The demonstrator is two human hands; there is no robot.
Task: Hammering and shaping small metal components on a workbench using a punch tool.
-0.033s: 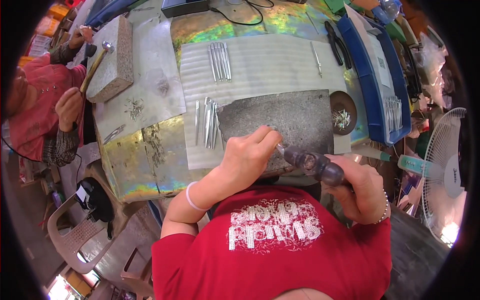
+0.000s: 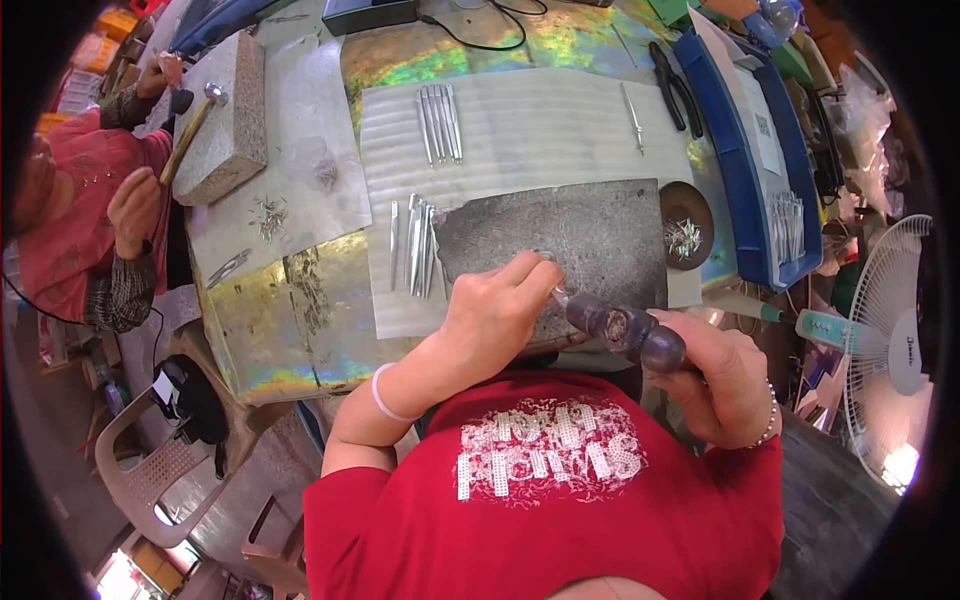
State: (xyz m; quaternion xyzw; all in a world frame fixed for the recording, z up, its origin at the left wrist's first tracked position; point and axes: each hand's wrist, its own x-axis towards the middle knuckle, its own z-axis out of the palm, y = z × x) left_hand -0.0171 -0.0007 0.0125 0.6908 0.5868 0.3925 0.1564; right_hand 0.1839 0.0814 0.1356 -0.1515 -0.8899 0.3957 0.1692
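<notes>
My right hand is closed on a hammer, its handle mostly hidden by my fingers. The dark, rounded ball-peen hammer head hangs over the near right part of a grey stone slab. Above that slab my left hand is closed in a pinch around a slim metal piece. Only a short pale end of it shows, close to the hammer's face; whether they touch I cannot tell. Left of the slab, several silver metal tools like tweezers lie side by side on white foam sheeting.
A round brown dish of small metal bits sits right of the slab. Beyond stand black-handled pliers and a blue tray. More silver tools lie farther back. At left, a co-worker holds a hammer beside a granite block.
The hammer head has shifted very slightly in my right hand. My left hand stays in place. The co-worker's hand has moved a little.
</notes>
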